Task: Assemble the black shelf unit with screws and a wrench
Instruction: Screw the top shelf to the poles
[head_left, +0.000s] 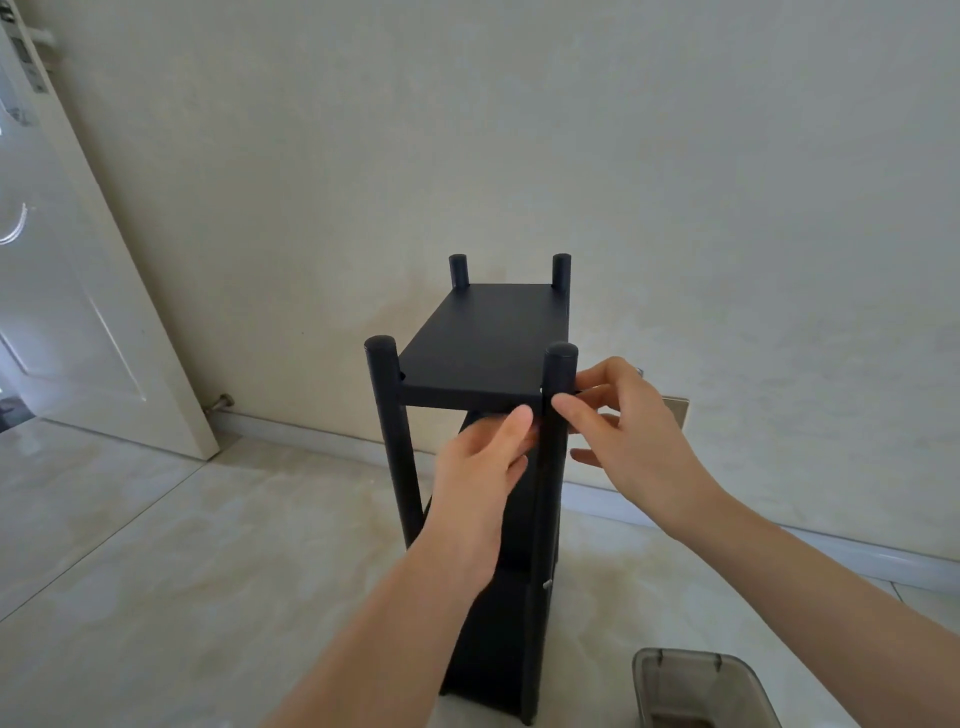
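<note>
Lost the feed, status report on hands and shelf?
Left hand under top shelf. Right hand pinching at near right post. Nothing in the way.

I see a shiny tile floor (156, 597). The black shelf unit (488, 343) stands upright on it in the middle. A clear plastic box (701, 686) sits on the floor at five o'clock, near the shelf.

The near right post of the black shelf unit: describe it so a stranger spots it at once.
Find the tall black shelf unit standing before the cream wall. Four round black posts rise above its top board; this near right post is the only one with both hands, left hand and right hand, at it.
</note>
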